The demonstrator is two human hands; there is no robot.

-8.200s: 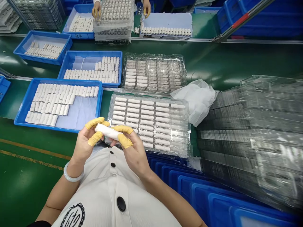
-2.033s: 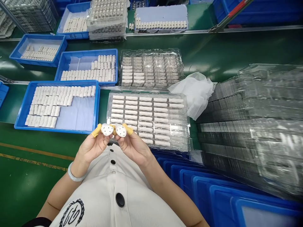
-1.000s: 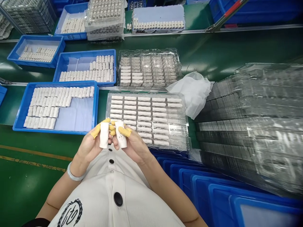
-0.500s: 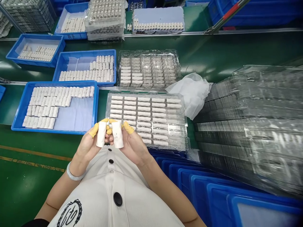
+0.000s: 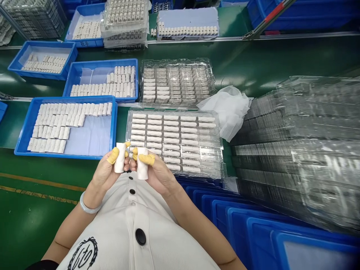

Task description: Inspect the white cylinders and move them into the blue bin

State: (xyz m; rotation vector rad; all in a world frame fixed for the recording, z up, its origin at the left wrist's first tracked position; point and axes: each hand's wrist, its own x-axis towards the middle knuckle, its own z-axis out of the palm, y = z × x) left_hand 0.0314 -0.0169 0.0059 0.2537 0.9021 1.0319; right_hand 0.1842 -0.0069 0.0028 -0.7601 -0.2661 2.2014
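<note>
My left hand (image 5: 105,173), with yellow finger cots, is closed around a small white plastic piece (image 5: 120,157) held upright. My right hand (image 5: 157,173), also with yellow cots, grips a second white piece (image 5: 142,163) upright beside it. Both hands hover close to my body, at the near edge of a clear blister tray (image 5: 222,150) filled with rows of white pieces. To the left lies a blue tray (image 5: 22,137) partly filled with the same white pieces.
More blue trays (image 5: 71,80) and a second clear blister tray (image 5: 176,62) sit farther back on the green bench. A crumpled white bag (image 5: 230,108) lies right of the trays. Stacked empty clear trays (image 5: 303,150) fill the right side; blue bins (image 5: 253,232) stand below.
Earlier both hands held one piece lengthwise; later each held a piece end-on toward me. Since then the two pieces have been turned upright and rotated slightly in my fingers.
</note>
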